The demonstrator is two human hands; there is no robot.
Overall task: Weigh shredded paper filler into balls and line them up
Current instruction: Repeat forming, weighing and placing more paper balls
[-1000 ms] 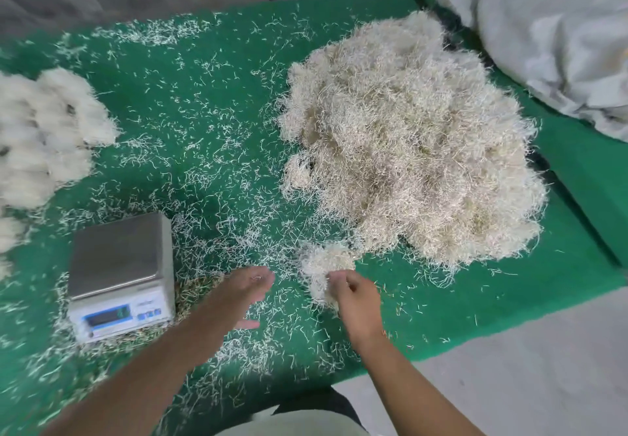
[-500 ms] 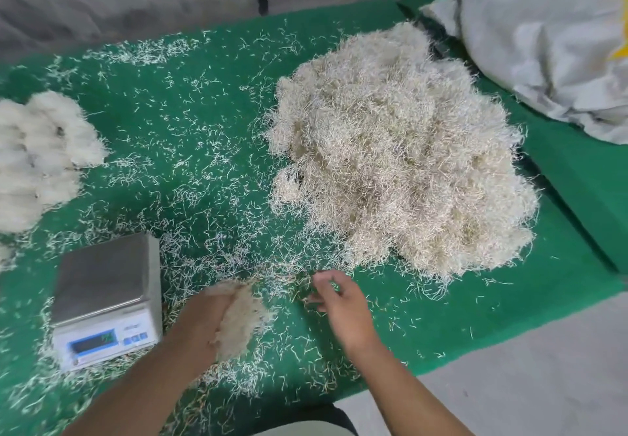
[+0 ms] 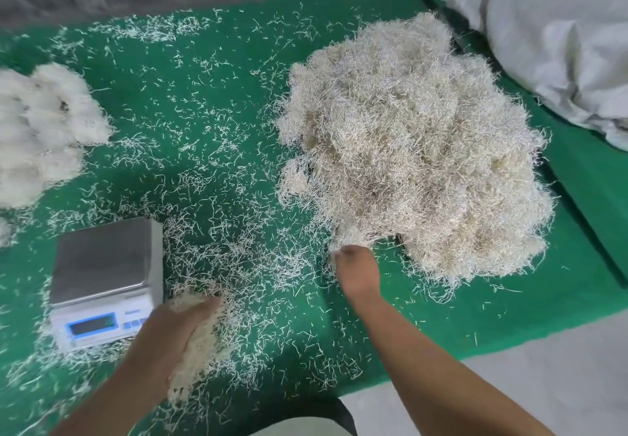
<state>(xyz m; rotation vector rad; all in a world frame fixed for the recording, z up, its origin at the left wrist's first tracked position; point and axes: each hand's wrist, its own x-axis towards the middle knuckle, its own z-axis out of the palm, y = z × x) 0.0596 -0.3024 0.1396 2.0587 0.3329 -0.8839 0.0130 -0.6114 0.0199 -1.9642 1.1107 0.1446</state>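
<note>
A big heap of pale shredded paper filler [image 3: 418, 150] lies on the right half of the green mat [image 3: 217, 102]. My left hand [image 3: 170, 337] holds a clump of filler [image 3: 200, 344] just right of the scale's front corner. A small digital scale [image 3: 102, 282] with a bare steel pan stands at the lower left. My right hand [image 3: 356, 265] reaches into the near edge of the heap, fingers pinched on a few strands. Finished filler balls [image 3: 44, 129] sit bunched at the far left, blurred.
Loose strands are scattered all over the mat. A crumpled white sack [image 3: 560, 38] lies at the back right on a second green mat. The mat's front edge runs diagonally at the lower right, with grey floor [image 3: 543, 378] beyond.
My left hand took the small clump from in front of the heap and carried it left toward the scale. My right hand let it go and moved up to the heap's edge.
</note>
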